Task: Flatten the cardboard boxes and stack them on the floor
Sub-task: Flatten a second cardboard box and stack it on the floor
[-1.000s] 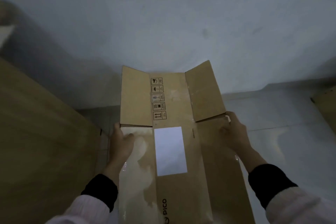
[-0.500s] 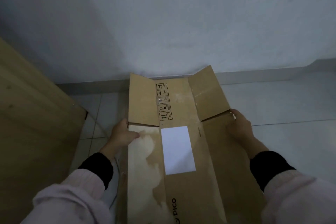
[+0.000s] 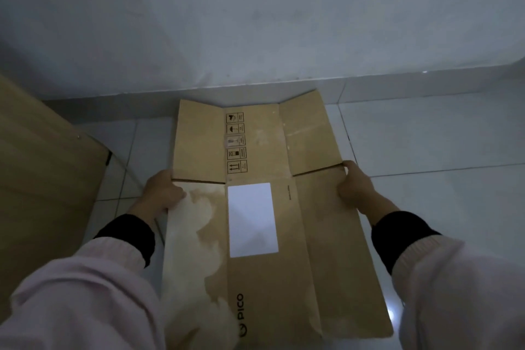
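Note:
A flattened brown cardboard box (image 3: 318, 250) fills the middle of the head view, its far flaps spread out towards the wall. It carries a white label, a column of handling symbols and the word PICO. My left hand (image 3: 162, 193) grips its left edge just below the left flap. My right hand (image 3: 355, 187) grips the right edge at the slit under the right flap. The box lies low over the white tiled floor (image 3: 426, 150); whether it touches the floor I cannot tell.
A light wooden cabinet (image 3: 42, 179) stands at the left, its corner close to the box's left edge. A pale wall (image 3: 255, 23) with a skirting strip closes the far side, just beyond the flaps. Bare tiles extend to the right.
The box and both hands have dropped lower towards the floor and the view has tilted down. The flaps now lie flatter, near the skirting. Both hands keep their hold.

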